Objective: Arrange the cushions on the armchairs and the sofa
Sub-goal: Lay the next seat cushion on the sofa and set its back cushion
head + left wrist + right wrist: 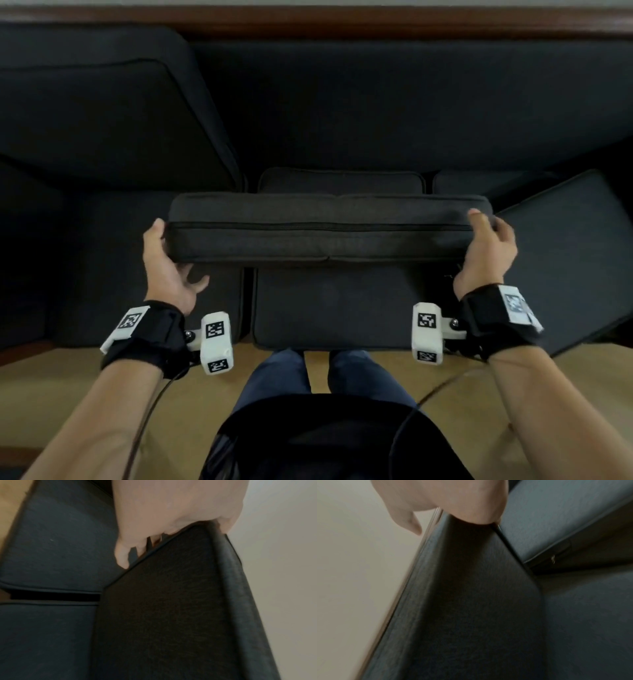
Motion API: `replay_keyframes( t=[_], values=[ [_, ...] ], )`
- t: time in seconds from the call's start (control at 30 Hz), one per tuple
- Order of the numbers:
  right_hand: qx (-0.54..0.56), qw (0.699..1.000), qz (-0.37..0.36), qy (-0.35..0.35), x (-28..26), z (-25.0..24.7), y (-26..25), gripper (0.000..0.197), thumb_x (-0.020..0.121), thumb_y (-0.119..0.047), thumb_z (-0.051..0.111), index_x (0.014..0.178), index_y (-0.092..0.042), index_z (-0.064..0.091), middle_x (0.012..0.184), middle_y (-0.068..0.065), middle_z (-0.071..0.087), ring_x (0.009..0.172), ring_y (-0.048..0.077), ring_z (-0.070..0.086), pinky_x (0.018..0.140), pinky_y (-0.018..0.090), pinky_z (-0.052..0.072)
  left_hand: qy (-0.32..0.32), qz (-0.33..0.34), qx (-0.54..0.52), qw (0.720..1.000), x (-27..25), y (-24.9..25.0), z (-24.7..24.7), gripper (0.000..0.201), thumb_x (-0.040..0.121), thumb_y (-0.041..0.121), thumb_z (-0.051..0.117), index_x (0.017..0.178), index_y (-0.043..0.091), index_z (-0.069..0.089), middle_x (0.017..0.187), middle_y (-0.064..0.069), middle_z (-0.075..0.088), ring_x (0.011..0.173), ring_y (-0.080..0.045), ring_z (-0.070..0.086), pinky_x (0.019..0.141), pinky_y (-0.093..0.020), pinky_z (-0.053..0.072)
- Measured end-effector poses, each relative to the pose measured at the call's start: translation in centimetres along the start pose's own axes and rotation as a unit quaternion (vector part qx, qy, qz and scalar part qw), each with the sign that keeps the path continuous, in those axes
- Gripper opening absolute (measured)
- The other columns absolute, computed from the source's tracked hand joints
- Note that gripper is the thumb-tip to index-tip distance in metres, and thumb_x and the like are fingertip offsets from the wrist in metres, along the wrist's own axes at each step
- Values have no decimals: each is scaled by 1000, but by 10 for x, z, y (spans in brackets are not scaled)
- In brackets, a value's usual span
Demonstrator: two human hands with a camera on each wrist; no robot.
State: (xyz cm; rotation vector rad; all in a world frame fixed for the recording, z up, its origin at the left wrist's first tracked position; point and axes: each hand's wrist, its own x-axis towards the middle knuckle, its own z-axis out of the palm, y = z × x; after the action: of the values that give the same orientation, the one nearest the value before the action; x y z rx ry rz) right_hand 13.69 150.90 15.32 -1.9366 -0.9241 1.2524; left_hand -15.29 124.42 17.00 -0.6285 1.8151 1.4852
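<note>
I hold a long dark grey cushion [329,228] edge-on over the sofa's middle seat pad [335,308], its zip facing me. My left hand [168,260] grips its left end, thumb up along the end and fingers underneath. My right hand [486,250] grips the right end with the thumb on top. In the left wrist view the left hand [163,507] clasps the corner of the cushion [163,608]. The right wrist view has the right hand [453,497] over the cushion [462,601] edge.
A big back cushion [102,113] leans at the sofa's left. The bare sofa back [411,102] runs behind the middle and right. Another cushion [565,257] lies tilted on the right seat. A wooden ledge [308,20] runs above, and wooden floor [68,377] lies under my legs.
</note>
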Motion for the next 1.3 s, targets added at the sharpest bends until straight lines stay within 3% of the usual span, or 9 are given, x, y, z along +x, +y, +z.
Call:
replay_keyframes(
  t=[0.23,0.37,0.5,0.67,0.73,0.83,0.93,1.13,1.3],
  values=[
    [-267,956,-121,-16,-7,25,-14,70,93,-42,58,150,-10,34,156,15,33,144,32,30,118,43,25,-24,28,67,997,13,1,5,54,83,72,56,128,43,50,131,10,58,126,-15,50,104,-48,37],
    [-289,908,-298,-51,-54,55,-12,54,88,-28,61,136,-4,54,151,18,41,144,35,30,120,45,21,-22,42,95,994,24,2,2,72,82,77,51,140,34,45,140,7,53,130,-19,47,110,-52,37],
    [-240,864,-401,-188,-117,95,1,45,85,-22,61,127,-6,61,143,12,52,141,30,40,113,30,28,-30,49,95,994,29,-5,-5,71,87,73,49,144,31,43,142,7,53,130,-18,49,110,-50,37],
    [-390,670,-477,-414,-183,149,16,84,80,-38,72,150,-14,35,159,9,30,151,27,18,124,44,14,-41,50,54,996,25,-12,-14,61,94,60,53,145,28,42,128,7,55,112,-11,53,97,-35,40],
    [-486,576,-507,-419,-201,168,22,103,73,-49,74,156,-19,20,164,9,16,153,28,7,123,51,3,-56,59,48,996,26,-15,-19,58,95,57,54,143,28,42,121,10,56,100,0,55,83,-24,42],
    [-565,514,-528,-371,-213,181,33,121,64,-55,77,157,-22,7,163,11,15,150,33,12,118,60,7,-77,67,46,994,29,-20,-29,59,92,60,57,141,30,44,129,9,57,101,5,55,79,-20,41],
    [-587,502,-562,-296,-218,185,45,127,58,-54,81,156,-19,8,151,14,32,136,34,33,112,62,22,-108,67,56,990,32,-23,-41,70,84,68,61,143,33,45,135,9,58,113,-1,56,94,-27,45],
    [-561,537,-581,-246,-221,188,49,107,45,-35,85,139,-14,40,117,13,54,106,32,51,92,50,36,-171,59,89,979,30,-23,-64,60,96,54,53,150,32,39,134,12,51,119,-7,50,87,-20,38],
    [-528,556,-590,-253,-216,168,46,95,39,-28,85,127,-13,52,102,9,58,93,32,55,84,49,38,-193,61,160,966,38,-26,-92,41,96,50,57,134,37,53,131,11,59,127,-12,52,114,-39,36]
  ],
)
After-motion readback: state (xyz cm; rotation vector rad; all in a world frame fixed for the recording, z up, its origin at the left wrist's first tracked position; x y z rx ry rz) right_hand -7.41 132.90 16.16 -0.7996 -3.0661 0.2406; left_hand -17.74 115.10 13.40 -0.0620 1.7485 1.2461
